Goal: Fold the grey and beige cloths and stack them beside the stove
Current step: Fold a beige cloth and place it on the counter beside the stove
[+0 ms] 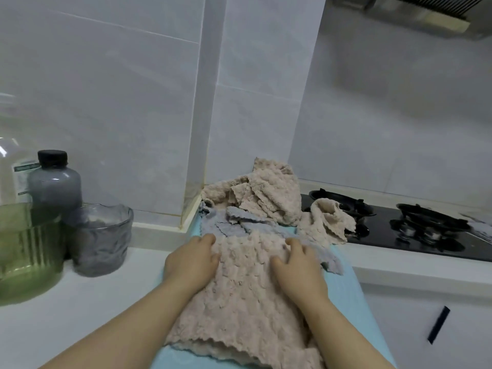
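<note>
1. We see both hands laid on a beige cloth [239, 302], which is spread on a light blue mat [343, 286] on the tabletop [80, 302], just left of the stove [399, 235].
2. The left hand [190, 258] rests on the cloth's left edge, its fingers nearly straight and gripping nothing.
3. The right hand [298, 265] presses flat on the cloth's right side, with fingers spread wide and nothing held.
4. A grey cloth [231, 222] lies rumpled just beyond the hands. More grey shows from under the beige cloth beside the right hand, and we cannot tell whether it is the same piece.
5. Behind the grey cloth, a beige heap [266, 193] sits crumpled in the wall corner.
6. Another beige piece [327, 219] hangs over the stove's near left edge, touching the black glass.
7. At the far left of the tabletop stand a dark-capped bottle [54, 182], a grey glass [101, 241] and a green bowl [26, 249], close together and well apart from the cloths.
</note>
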`<state>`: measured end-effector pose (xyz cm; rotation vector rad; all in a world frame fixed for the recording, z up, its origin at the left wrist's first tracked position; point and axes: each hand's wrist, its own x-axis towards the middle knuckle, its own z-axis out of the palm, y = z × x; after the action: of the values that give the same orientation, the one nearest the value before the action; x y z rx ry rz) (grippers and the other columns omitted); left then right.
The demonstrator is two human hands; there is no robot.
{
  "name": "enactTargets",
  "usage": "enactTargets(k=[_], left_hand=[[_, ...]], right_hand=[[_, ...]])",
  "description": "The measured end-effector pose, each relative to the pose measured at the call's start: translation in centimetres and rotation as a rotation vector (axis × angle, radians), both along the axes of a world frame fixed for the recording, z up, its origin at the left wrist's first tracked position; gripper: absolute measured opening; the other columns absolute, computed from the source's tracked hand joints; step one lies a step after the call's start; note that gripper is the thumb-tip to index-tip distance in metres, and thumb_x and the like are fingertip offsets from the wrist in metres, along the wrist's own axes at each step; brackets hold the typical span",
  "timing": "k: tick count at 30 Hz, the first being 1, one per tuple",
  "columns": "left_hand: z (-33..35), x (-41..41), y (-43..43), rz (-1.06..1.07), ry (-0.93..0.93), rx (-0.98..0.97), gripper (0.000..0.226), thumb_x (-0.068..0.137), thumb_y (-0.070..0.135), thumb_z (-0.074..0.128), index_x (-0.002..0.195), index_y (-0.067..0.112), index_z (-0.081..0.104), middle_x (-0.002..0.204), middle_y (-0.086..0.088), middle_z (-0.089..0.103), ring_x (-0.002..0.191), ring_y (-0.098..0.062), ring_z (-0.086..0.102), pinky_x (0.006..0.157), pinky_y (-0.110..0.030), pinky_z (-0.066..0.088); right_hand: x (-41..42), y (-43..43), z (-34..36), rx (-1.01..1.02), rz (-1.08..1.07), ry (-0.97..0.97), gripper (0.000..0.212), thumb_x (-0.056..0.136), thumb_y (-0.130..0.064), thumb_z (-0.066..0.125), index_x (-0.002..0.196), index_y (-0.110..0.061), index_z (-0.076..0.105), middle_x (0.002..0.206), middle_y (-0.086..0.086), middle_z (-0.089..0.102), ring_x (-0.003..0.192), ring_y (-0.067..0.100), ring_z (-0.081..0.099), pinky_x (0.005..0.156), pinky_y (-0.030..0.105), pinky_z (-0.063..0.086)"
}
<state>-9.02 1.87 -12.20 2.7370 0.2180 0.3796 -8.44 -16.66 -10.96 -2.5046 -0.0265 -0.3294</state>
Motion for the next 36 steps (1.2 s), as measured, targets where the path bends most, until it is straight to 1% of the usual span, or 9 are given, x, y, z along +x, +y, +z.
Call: enactTargets(k=[11, 15, 18, 22, 26, 28, 30, 33, 36], left_hand=[[-1.0, 1.3, 0.3, 0.018, -0.072, -0.041, 0.026, 0.097, 0.034, 0.035, 0.116, 0.026, 0.050, 0.117, -0.002, 0.054, 0.107, -0.025, 0.055, 0.080, -0.032, 0.044], [-0.1, 0.2, 0.5, -0.004, -0.254, -0.160, 0.023, 0.097, 0.030, 0.041, 0.108, 0.024, 0.060, 0.103, 0.002, 0.051, 0.102, -0.021, 0.054, 0.076, -0.029, 0.040], [1.5, -0.2, 0.3, -0.009, -0.475, -0.207, 0.020, 0.094, 0.024, 0.048, 0.106, 0.020, 0.063, 0.092, 0.005, 0.045, 0.098, -0.022, 0.054, 0.070, -0.026, 0.033], [3.8, 1.7, -0.4, -0.021, -0.609, -0.176, 0.023, 0.094, 0.021, 0.049, 0.111, 0.016, 0.063, 0.097, -0.002, 0.050, 0.098, -0.026, 0.054, 0.073, -0.032, 0.038], [1.9, 4.0, -1.0, 0.006, -0.342, 0.035, 0.046, 0.094, 0.033, 0.044, 0.139, 0.027, 0.035, 0.131, -0.006, 0.040, 0.119, -0.026, 0.043, 0.092, -0.034, 0.038], [0.2, 4.5, -0.9, -0.094, -0.134, 0.101, 0.059, 0.096, 0.043, 0.036, 0.148, 0.032, 0.011, 0.155, -0.002, 0.009, 0.141, -0.025, 0.016, 0.112, -0.037, 0.024], [-0.2, 4.6, -0.6, -0.185, 0.007, 0.125, 0.061, 0.096, 0.051, 0.029, 0.148, 0.035, 0.001, 0.157, 0.007, -0.013, 0.145, -0.020, -0.008, 0.118, -0.041, 0.010], [-0.5, 4.8, -0.6, -0.216, 0.130, 0.137, 0.061, 0.094, 0.057, 0.023, 0.148, 0.037, 0.001, 0.157, 0.009, -0.014, 0.145, -0.018, -0.013, 0.119, -0.043, 0.003], [-1.4, 4.9, -0.7, -0.240, 0.277, 0.179, 0.060, 0.094, 0.059, 0.018, 0.148, 0.038, 0.000, 0.158, 0.010, -0.006, 0.146, -0.018, -0.007, 0.117, -0.046, 0.000]], right_hand=[[1.4, -1.1, -2.3, 0.141, -0.011, 0.036, 0.051, 0.086, -0.018, 0.054, 0.133, -0.024, 0.036, 0.131, 0.006, 0.038, 0.096, 0.017, 0.043, 0.079, 0.028, 0.036], [1.1, -1.1, -2.0, 0.216, 0.041, -0.173, 0.037, 0.084, -0.005, 0.052, 0.115, -0.025, 0.054, 0.114, 0.003, 0.055, 0.096, 0.014, 0.048, 0.072, 0.023, 0.033], [1.4, -1.7, 0.1, 0.219, 0.039, -0.386, 0.028, 0.083, 0.000, 0.054, 0.096, -0.024, 0.060, 0.099, 0.003, 0.053, 0.087, 0.011, 0.042, 0.065, 0.006, 0.030], [3.6, -3.1, 3.2, 0.164, -0.019, -0.512, 0.032, 0.082, 0.002, 0.050, 0.104, -0.018, 0.064, 0.104, 0.003, 0.054, 0.087, 0.008, 0.038, 0.071, 0.021, 0.028], [5.3, -3.6, 2.1, -0.141, -0.146, -0.267, 0.048, 0.087, -0.015, 0.049, 0.133, -0.028, 0.045, 0.135, 0.006, 0.042, 0.120, 0.029, 0.039, 0.094, 0.039, 0.036], [5.5, -3.6, 0.3, -0.202, -0.146, -0.088, 0.054, 0.091, -0.032, 0.046, 0.142, -0.034, 0.028, 0.150, 0.005, 0.024, 0.131, 0.032, 0.029, 0.103, 0.041, 0.030], [5.5, -3.4, -0.5, -0.168, -0.101, -0.007, 0.056, 0.093, -0.042, 0.041, 0.145, -0.036, 0.020, 0.156, 0.003, 0.011, 0.138, 0.032, 0.020, 0.109, 0.043, 0.023], [5.8, -3.7, -0.6, -0.195, -0.057, -0.060, 0.053, 0.095, -0.043, 0.036, 0.145, -0.037, 0.019, 0.158, -0.004, 0.007, 0.142, 0.023, 0.014, 0.111, 0.043, 0.020], [5.6, -3.7, -1.2, -0.301, 0.068, 0.090, 0.050, 0.098, -0.046, 0.026, 0.146, -0.035, 0.021, 0.157, -0.008, 0.014, 0.143, 0.018, 0.014, 0.113, 0.042, 0.016]])
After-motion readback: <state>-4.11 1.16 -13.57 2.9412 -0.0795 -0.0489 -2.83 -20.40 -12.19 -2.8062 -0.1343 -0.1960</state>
